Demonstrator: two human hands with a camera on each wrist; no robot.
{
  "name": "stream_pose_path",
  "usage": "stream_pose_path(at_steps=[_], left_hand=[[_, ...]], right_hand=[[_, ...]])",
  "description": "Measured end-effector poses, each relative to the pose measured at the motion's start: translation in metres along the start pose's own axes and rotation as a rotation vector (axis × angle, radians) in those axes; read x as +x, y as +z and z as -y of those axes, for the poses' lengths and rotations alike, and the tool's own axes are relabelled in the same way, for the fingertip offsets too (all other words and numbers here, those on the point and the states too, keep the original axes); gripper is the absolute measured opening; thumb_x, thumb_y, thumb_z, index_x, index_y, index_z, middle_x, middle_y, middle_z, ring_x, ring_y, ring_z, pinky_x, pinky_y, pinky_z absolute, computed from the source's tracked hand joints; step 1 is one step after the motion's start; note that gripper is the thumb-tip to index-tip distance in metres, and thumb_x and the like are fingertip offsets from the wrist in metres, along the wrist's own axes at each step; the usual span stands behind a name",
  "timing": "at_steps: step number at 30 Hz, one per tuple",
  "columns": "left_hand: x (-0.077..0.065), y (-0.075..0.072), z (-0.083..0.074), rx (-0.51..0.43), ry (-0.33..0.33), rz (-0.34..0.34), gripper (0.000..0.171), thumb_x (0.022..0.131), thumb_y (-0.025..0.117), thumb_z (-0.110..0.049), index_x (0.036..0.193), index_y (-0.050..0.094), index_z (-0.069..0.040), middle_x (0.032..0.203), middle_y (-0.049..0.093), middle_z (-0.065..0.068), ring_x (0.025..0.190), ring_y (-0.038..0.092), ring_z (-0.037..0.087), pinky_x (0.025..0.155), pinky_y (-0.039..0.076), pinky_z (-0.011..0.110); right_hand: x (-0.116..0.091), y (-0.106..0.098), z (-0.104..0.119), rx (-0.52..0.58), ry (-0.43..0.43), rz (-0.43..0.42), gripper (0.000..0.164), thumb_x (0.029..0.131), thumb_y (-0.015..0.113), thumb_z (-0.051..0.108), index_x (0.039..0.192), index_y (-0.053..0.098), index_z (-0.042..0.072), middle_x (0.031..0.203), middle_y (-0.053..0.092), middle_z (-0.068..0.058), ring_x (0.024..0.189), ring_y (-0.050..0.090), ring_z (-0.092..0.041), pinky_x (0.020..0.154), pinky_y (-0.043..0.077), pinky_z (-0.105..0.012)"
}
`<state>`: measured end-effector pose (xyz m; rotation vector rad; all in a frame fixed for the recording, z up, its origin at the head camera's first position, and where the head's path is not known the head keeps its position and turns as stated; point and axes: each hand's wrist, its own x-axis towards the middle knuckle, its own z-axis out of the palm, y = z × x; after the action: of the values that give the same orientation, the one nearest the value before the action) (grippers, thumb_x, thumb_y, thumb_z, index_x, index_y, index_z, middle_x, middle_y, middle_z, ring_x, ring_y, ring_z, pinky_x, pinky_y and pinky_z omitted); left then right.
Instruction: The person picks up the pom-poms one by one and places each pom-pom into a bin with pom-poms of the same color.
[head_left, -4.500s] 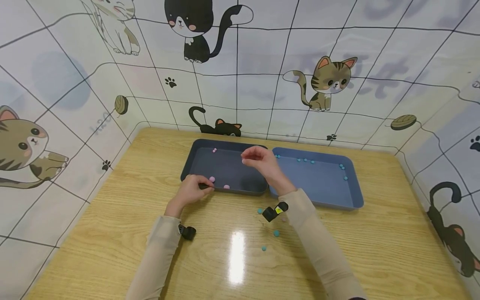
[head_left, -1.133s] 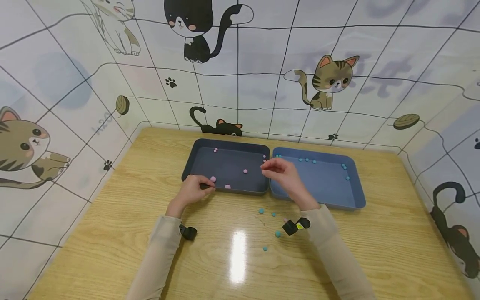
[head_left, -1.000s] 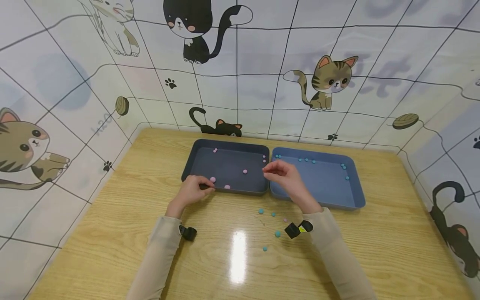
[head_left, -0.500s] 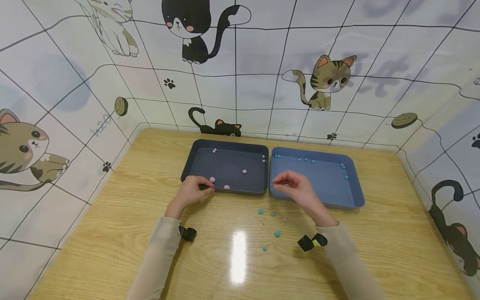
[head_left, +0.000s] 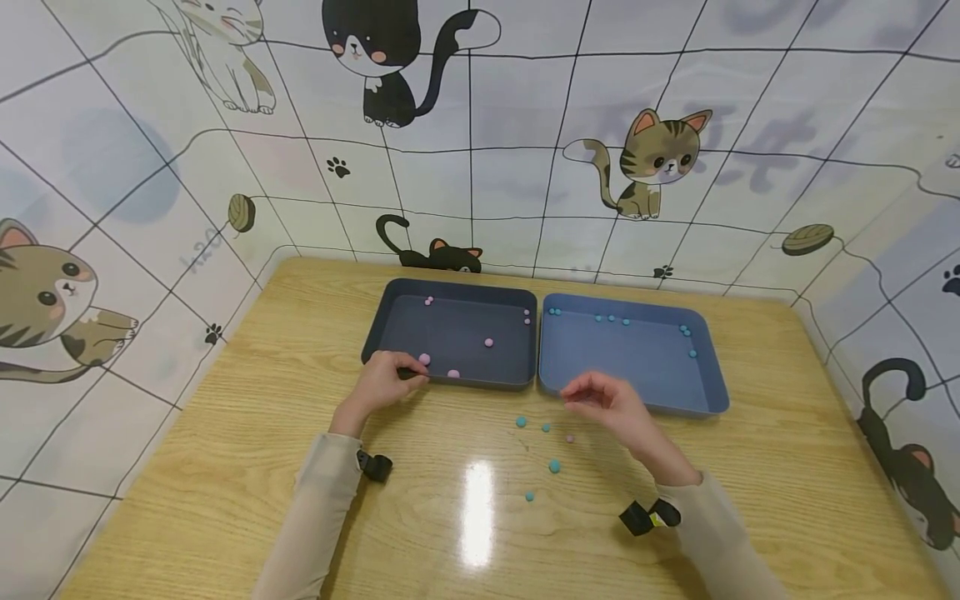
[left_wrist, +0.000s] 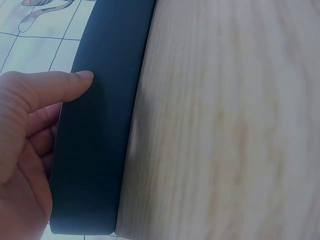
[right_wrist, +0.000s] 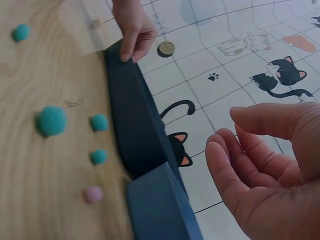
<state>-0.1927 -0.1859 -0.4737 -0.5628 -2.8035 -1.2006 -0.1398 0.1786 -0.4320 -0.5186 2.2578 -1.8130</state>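
My left hand grips the near-left rim of the dark tray. In the left wrist view its thumb presses the outer wall, with the other fingers behind the rim. Inside that tray lie several pink pompoms, one of them near the middle. My right hand hovers by the front edge of the blue tray, fingers loosely curved and thumb apart, nothing between them. Left of it on the table sit a small pink pompom and several teal pompoms, the largest nearer me.
Several teal pompoms lie along the back and right side of the blue tray, which stands right beside the dark one. Both trays are on a wooden table, with a cat-print wall covering close behind and at both sides.
My right hand has let go of a pink pompom in the dark tray, then moved right and back toward me, past the blue tray's front edge. The left hand stays on the rim.
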Motion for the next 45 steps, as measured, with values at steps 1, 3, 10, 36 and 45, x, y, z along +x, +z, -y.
stream_pose_path(at_steps=[1, 3, 10, 36, 45], left_hand=[[0.000, 0.000, 0.000, -0.001, -0.001, 0.000, 0.007, 0.079, 0.075, -0.011, 0.081, 0.074, -0.004, 0.083, 0.071, 0.006, 0.079, 0.065, 0.019, 0.072, 0.052, 0.038], [0.000, 0.000, 0.000, -0.001, -0.003, 0.001, 0.006, 0.079, 0.075, -0.011, 0.081, 0.075, -0.005, 0.084, 0.071, 0.006, 0.079, 0.064, 0.019, 0.072, 0.052, 0.038], [0.000, 0.000, 0.001, -0.005, -0.004, 0.003, 0.007, 0.079, 0.075, -0.011, 0.081, 0.074, -0.005, 0.083, 0.071, 0.006, 0.078, 0.064, 0.018, 0.072, 0.052, 0.037], [0.001, 0.002, 0.003, 0.017, 0.017, -0.005, 0.007, 0.079, 0.076, -0.012, 0.080, 0.075, -0.005, 0.082, 0.071, 0.004, 0.079, 0.065, 0.019, 0.074, 0.052, 0.039], [0.001, 0.001, 0.002, 0.013, 0.008, -0.007, 0.008, 0.079, 0.076, -0.012, 0.080, 0.075, -0.005, 0.082, 0.071, 0.005, 0.080, 0.065, 0.019, 0.075, 0.052, 0.039]], right_hand=[[-0.002, 0.001, -0.001, -0.003, 0.012, 0.008, 0.018, 0.087, 0.063, 0.001, 0.101, 0.060, -0.010, 0.099, 0.062, -0.021, 0.089, 0.061, -0.020, 0.078, 0.050, -0.024], [-0.006, 0.003, -0.005, -0.004, 0.036, 0.024, 0.019, 0.087, 0.063, -0.001, 0.101, 0.059, -0.012, 0.099, 0.060, -0.025, 0.089, 0.062, -0.021, 0.077, 0.051, -0.025], [-0.013, 0.008, -0.022, 0.006, 0.028, 0.062, 0.018, 0.086, 0.062, -0.004, 0.100, 0.057, -0.014, 0.097, 0.057, -0.031, 0.085, 0.060, -0.018, 0.072, 0.053, -0.033], [-0.014, 0.017, -0.050, -0.213, 0.034, 0.047, 0.019, 0.077, 0.069, -0.010, 0.094, 0.061, -0.005, 0.092, 0.062, -0.017, 0.081, 0.062, -0.023, 0.070, 0.052, -0.024], [-0.015, 0.022, -0.037, -0.242, -0.016, 0.082, 0.016, 0.078, 0.070, -0.007, 0.092, 0.062, -0.006, 0.089, 0.063, -0.017, 0.080, 0.061, -0.025, 0.070, 0.053, -0.027]])
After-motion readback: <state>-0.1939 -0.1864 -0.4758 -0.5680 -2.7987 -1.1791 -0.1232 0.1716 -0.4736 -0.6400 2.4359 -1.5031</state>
